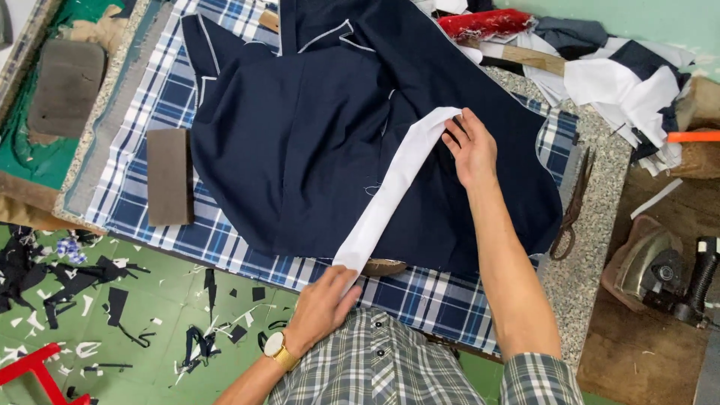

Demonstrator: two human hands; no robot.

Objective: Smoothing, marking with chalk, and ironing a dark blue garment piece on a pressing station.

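A dark navy garment (pixel 300 142) with white piping lies spread on a blue plaid cloth (pixel 420 296) covering the table. A long white fabric strip (pixel 394 187) runs diagonally across it. My right hand (pixel 471 148) presses the strip's far end flat with fingertips on the navy cloth. My left hand (pixel 321 307), wearing a gold watch, pinches the strip's near end at the table's front edge, keeping it stretched.
A brown rectangular block (pixel 169 176) rests left of the garment. Scissors (pixel 574 206) lie on the speckled table edge at right, an iron (pixel 656 266) beyond them. Fabric scraps (pixel 615 75) pile at the back right. Cloth offcuts litter the green floor (pixel 150 330).
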